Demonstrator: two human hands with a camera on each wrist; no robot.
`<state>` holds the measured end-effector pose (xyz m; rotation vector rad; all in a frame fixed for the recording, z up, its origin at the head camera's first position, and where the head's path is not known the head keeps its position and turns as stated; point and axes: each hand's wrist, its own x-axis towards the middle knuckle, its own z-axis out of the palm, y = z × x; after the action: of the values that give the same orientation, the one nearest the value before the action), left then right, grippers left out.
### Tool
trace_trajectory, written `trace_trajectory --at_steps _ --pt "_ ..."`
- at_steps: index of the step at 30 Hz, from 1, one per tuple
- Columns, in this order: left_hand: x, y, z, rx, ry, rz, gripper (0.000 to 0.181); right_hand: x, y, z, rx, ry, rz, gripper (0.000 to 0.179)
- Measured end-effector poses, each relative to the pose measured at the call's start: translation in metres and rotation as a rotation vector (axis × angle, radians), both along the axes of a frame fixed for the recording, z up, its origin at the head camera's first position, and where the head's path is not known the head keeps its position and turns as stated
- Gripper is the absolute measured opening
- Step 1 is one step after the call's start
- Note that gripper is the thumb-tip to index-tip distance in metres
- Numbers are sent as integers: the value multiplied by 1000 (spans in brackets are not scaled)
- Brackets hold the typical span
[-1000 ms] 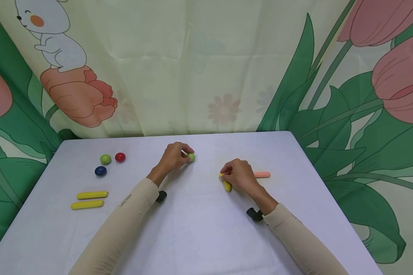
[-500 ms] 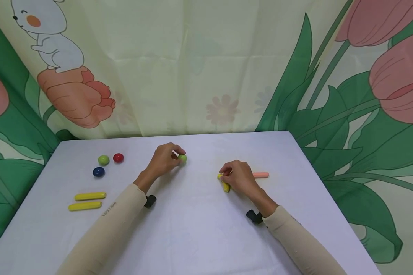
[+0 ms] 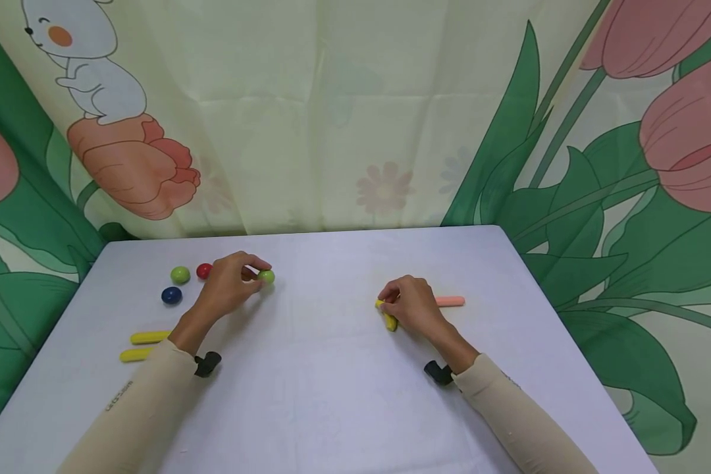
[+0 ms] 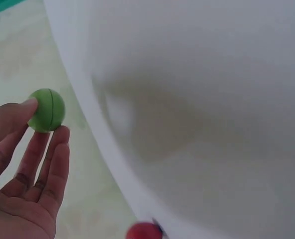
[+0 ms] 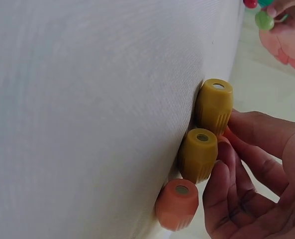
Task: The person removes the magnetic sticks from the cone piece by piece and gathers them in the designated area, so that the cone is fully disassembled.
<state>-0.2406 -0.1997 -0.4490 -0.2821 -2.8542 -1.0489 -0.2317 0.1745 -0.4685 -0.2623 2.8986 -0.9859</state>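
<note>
My left hand [image 3: 228, 284] pinches a small green ball [image 3: 267, 276] between thumb and fingertips, held above the white table. The left wrist view shows a thin seam round that green ball [image 4: 49, 110]. On the right, my right hand [image 3: 413, 303] grips a yellow stick [image 3: 390, 322] with thumb and curled fingers, low at the tabletop. The right wrist view shows the blunt ends of two yellow sticks [image 5: 215, 104], side by side, each with a small silver disc. A pink stick [image 3: 451, 301] lies beside them, partly hidden behind the right hand.
At the table's left lie another green ball [image 3: 180, 275], a dark blue ball [image 3: 172, 295] and a red ball [image 3: 204, 270], which the left hand partly covers. Nearer, two yellow sticks [image 3: 148, 337] lie partly under the left forearm. A printed curtain [image 3: 332, 131] hangs behind the table [image 3: 332, 382].
My left hand has carried the green ball leftward, from near the table's middle toward the other balls. My right hand has stayed in place at the yellow sticks.
</note>
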Motion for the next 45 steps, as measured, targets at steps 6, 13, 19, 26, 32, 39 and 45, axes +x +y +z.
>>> trace_trajectory --at_steps 6,13,19,26,32,39,45 --pt "13 -33 1 -46 5 48 27 0 0 0 -2 -7 -2 8" --pt "24 -63 -1 -85 1 94 28 0 0 -1 -10 -10 -11 9" --pt "27 -79 -1 -131 -58 146 30 0 2 -2 -17 -11 -8 8" --pt "27 -94 -2 -201 -75 142 27 0 1 -2 -19 -16 -11 8" --pt "25 -93 -2 -257 -51 128 27 1 0 -2 -16 -12 -13 8" --pt "23 -93 -2 -282 -39 120 28 1 0 -2 -21 -5 -8 8" --pt "22 -90 0 -296 -20 111 31 1 0 -2 -14 -9 -19 8"
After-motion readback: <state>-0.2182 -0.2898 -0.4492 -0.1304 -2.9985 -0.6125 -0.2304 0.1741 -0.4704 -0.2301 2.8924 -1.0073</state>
